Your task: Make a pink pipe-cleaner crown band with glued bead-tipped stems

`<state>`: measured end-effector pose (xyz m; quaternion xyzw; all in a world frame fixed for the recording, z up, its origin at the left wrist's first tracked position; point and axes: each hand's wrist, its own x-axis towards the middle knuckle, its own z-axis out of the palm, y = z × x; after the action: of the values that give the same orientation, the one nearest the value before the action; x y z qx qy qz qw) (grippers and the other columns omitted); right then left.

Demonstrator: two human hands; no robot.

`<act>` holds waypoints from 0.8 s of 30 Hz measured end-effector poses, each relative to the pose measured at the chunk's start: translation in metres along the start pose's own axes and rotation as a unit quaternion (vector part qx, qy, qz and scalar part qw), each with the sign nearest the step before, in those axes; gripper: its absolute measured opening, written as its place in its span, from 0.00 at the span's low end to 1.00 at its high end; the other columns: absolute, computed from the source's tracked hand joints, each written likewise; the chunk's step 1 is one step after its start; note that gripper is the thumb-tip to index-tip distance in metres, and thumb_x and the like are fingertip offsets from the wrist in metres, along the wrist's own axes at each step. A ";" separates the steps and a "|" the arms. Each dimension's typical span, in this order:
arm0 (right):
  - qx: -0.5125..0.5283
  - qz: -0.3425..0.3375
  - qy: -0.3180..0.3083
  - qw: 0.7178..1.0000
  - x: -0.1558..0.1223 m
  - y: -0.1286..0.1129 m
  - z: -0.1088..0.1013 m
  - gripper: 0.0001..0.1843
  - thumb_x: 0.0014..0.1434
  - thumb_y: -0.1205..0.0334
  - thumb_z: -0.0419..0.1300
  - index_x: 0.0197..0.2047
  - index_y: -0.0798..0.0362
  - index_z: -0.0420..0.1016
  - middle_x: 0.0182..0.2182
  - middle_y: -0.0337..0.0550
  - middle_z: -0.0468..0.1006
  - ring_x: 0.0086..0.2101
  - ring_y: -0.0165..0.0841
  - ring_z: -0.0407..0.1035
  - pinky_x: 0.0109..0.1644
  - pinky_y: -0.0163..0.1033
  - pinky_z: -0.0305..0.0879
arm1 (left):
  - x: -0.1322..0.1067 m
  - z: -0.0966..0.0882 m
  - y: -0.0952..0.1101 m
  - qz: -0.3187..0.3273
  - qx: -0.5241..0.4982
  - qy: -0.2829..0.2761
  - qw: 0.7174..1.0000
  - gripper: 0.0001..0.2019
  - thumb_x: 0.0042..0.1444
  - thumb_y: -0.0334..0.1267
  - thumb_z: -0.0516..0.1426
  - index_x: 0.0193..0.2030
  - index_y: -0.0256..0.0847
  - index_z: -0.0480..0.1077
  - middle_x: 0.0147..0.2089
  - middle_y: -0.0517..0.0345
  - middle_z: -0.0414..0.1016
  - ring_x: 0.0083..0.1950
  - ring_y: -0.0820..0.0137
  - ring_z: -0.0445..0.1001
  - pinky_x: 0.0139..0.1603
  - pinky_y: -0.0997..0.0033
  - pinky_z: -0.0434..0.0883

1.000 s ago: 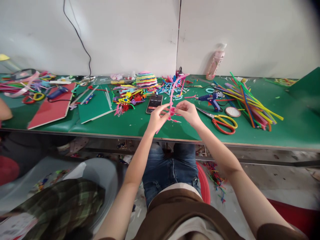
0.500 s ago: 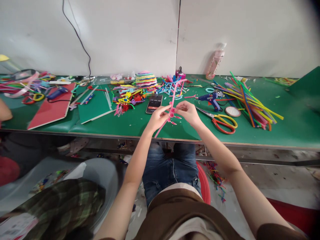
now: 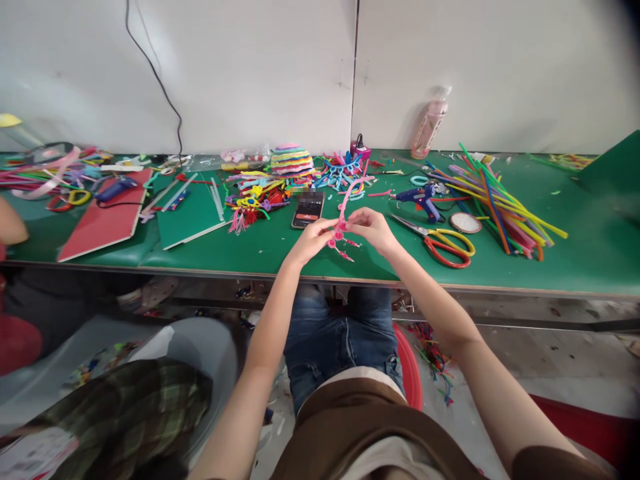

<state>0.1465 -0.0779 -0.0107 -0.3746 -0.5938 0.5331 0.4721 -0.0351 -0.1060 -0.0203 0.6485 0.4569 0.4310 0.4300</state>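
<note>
Over the green table, my left hand (image 3: 313,241) pinches a pink pipe cleaner piece (image 3: 346,199) with small round curls. My right hand (image 3: 373,230) grips the same piece from the other side, thumb and forefinger close together. One long pink end rises away from me between the hands. Thin strands with pinkish-red bits dangle under my right fingers. A phone (image 3: 307,211) lies just beyond my left hand. To the right of my right hand rest scissors (image 3: 447,248) with yellow and orange handles, and a blue glue gun (image 3: 423,199).
Loose pipe cleaners (image 3: 505,200) are heaped at the right, beside a roll of tape (image 3: 466,223). A pink bottle (image 3: 431,127) stands against the wall. Colourful finished bits (image 3: 255,197), a green board (image 3: 193,217) and a red board (image 3: 107,217) lie leftward. Another person's arm (image 3: 11,223) shows at far left.
The pink piece has turned and dropped slightly; its long upper end now sits lower, and the straight end that poked out toward me no longer shows. Both hands remain on it.
</note>
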 end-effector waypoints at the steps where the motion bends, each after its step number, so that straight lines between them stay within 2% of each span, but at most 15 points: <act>1: -0.004 0.004 0.002 1.000 0.001 0.003 0.000 0.23 0.35 0.52 0.74 0.31 0.52 0.71 0.28 0.38 0.78 0.30 0.31 0.74 0.39 0.39 0.70 | 0.001 0.000 -0.001 -0.001 0.028 0.006 1.000 0.18 0.57 0.34 0.55 0.55 0.38 0.72 0.52 0.50 0.75 0.49 0.65 0.74 0.48 0.66 0.71; 6: -0.008 0.028 0.006 1.000 0.006 0.017 0.003 0.22 0.35 0.54 0.74 0.31 0.52 0.71 0.27 0.38 0.79 0.30 0.32 0.73 0.39 0.39 0.70 | 0.004 -0.002 -0.008 0.021 0.148 0.046 0.988 0.17 0.57 0.29 0.52 0.51 0.37 0.75 0.48 0.52 0.74 0.48 0.67 0.73 0.52 0.67 0.69; 9: -0.005 0.032 0.007 0.999 0.006 0.022 0.004 0.22 0.35 0.54 0.73 0.31 0.52 0.71 0.28 0.39 0.79 0.31 0.32 0.74 0.40 0.40 0.70 | 0.004 -0.002 -0.011 0.026 0.160 0.052 0.985 0.15 0.59 0.32 0.53 0.50 0.37 0.75 0.46 0.52 0.74 0.44 0.68 0.73 0.48 0.67 0.71; 12: -0.007 0.030 0.012 0.999 0.006 0.024 0.006 0.22 0.34 0.53 0.74 0.30 0.52 0.70 0.28 0.39 0.79 0.31 0.33 0.74 0.40 0.40 0.70 | 0.003 -0.001 -0.014 0.030 0.156 0.059 0.986 0.15 0.58 0.34 0.54 0.50 0.36 0.75 0.43 0.52 0.74 0.39 0.70 0.73 0.42 0.68 0.72; 17: 0.003 0.024 0.016 1.000 0.007 0.027 0.008 0.24 0.33 0.51 0.74 0.30 0.52 0.70 0.27 0.38 0.78 0.30 0.32 0.73 0.41 0.40 0.70 | 0.001 0.001 -0.016 0.044 0.084 0.068 0.993 0.19 0.56 0.30 0.55 0.55 0.37 0.71 0.37 0.56 0.74 0.34 0.73 0.73 0.33 0.74 0.72; 24: 0.011 0.025 0.017 1.000 0.007 0.031 0.008 0.25 0.33 0.48 0.74 0.31 0.52 0.70 0.28 0.38 0.78 0.31 0.31 0.73 0.41 0.40 0.70 | 0.001 0.002 -0.018 0.067 0.056 0.073 0.994 0.15 0.55 0.29 0.56 0.49 0.38 0.73 0.35 0.57 0.75 0.36 0.73 0.74 0.39 0.73 0.73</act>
<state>0.1348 -0.0689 -0.0397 -0.3928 -0.5707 0.5446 0.4726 -0.0369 -0.1012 -0.0373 0.6676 0.4656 0.4790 0.3289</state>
